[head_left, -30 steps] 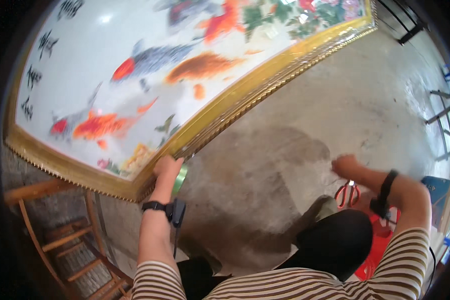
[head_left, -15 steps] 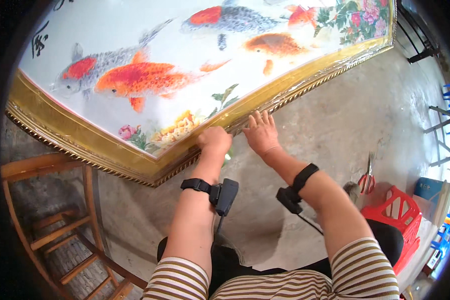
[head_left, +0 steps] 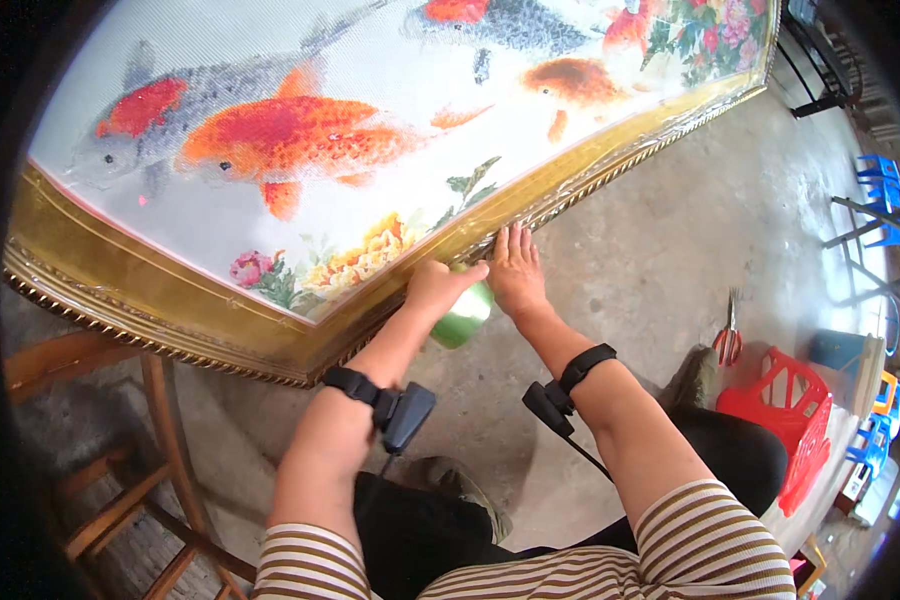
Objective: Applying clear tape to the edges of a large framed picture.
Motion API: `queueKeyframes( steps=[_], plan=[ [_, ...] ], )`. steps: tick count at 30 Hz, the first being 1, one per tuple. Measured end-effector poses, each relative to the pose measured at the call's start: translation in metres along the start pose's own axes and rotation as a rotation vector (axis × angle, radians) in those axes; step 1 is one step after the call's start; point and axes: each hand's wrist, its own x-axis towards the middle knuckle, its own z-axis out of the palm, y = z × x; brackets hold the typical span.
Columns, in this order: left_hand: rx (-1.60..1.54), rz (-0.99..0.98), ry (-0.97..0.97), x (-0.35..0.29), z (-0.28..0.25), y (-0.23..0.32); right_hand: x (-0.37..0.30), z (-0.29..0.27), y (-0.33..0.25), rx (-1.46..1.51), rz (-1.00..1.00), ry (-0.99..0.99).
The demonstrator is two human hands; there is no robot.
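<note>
A large picture of koi and flowers in an ornate gold frame lies slanted before me, its near corner toward me. My left hand is closed around a shiny green tape roll at the frame's near right edge, its thumb stretched toward my right hand. The roll's far side is hidden by the hand. My right hand lies on the same edge just to the right, fingers straight out and holding nothing. Glossy clear film runs along that edge.
A wooden chair stands under the frame's left side. At right are a red plastic stool and red-handled scissors on the concrete floor. Blue stools and a dark metal stand are farther off.
My left hand has turned, bringing the green tape roll into view below it. My right hand has flattened on the edge with its fingers straighter. The view has shifted slightly.
</note>
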Motion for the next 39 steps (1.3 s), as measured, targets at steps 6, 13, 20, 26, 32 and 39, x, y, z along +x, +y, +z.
queueKeyframes(
  steps=[6, 13, 20, 26, 32, 39],
  plan=[
    [-0.013, 0.551, -0.281, -0.01, -0.006, -0.045, 0.004, -0.009, 0.001, -0.013, 0.061, -0.087],
    [-0.023, 0.341, -0.241, -0.017, -0.034, -0.06, 0.01, -0.02, -0.021, -0.013, 0.15, -0.253],
    [0.187, 0.151, -0.174, -0.061, -0.075, -0.103, 0.002, -0.005, -0.035, 0.006, 0.135, -0.1],
    [0.12, 0.079, -0.072, -0.111, -0.097, -0.113, 0.002, 0.009, -0.035, 0.066, 0.194, 0.094],
    [0.447, -0.136, 0.052, -0.172, -0.105, -0.117, -0.001, 0.002, -0.04, 0.095, 0.235, 0.026],
    [0.492, -0.335, 0.155, -0.208, -0.118, -0.131, -0.005, 0.001, -0.038, 0.129, 0.203, 0.045]
  ],
)
